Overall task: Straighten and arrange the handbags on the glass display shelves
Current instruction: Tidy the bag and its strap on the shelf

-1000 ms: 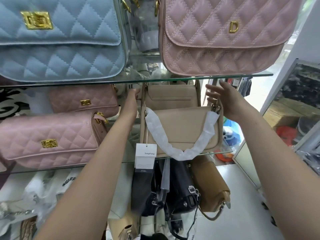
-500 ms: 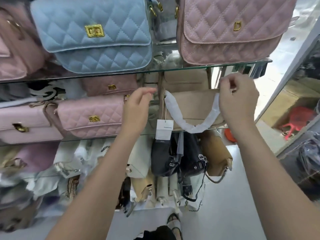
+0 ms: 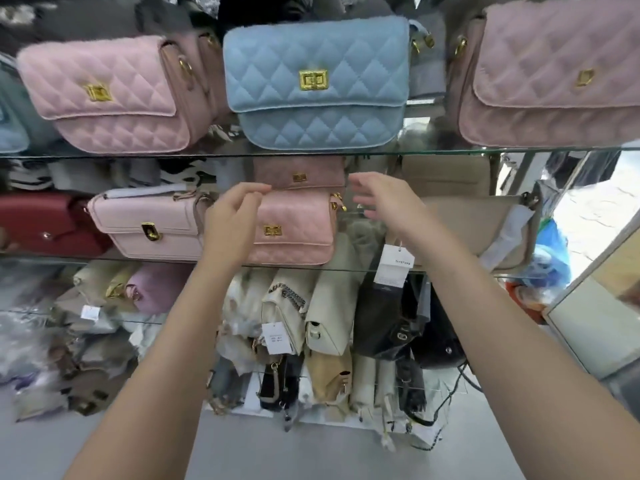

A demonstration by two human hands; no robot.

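Glass shelves (image 3: pixel 311 152) crowded with bags filled the frame; at centre the pink quilted bag (image 3: pixel 294 226) lay widthwise between both open, empty hands, left hand (image 3: pixel 232 220) nearer, right hand (image 3: pixel 384 202) just beside.

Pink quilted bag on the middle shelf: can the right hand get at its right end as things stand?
Probably yes. The right hand hangs open just off the right end of the pink quilted bag, with only a bare gap of shelf between. The beige bag sits farther right, out of the way.
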